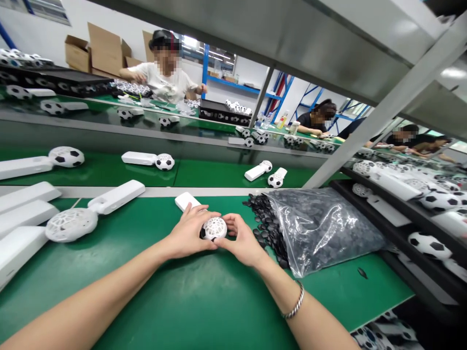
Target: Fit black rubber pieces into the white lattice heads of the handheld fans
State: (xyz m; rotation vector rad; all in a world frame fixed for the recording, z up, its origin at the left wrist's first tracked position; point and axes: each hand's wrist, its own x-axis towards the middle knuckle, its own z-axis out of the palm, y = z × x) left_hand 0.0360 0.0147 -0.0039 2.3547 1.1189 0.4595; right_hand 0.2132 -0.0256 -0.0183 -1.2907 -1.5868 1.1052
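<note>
Between my hands is a white football-shaped head (215,227) with a lattice of openings and some black patches on its left side. Its white handle (187,200) points away to the upper left, partly hidden behind my fingers. My left hand (191,231) curls round the left of the ball, thumb at its lower edge. My right hand (242,239) grips it from the right, thumb at the front and fingers bent behind. To the right, loose black patches (268,226) spill from a clear plastic bag (324,228).
More white ball-headed pieces (71,224) lie at the left of the green table (197,301). Beyond, a green conveyor (204,170) carries similar pieces. Black trays (397,218) of them stand at right, beside a slanted metal post (383,112). Several people (166,80) sit across the line.
</note>
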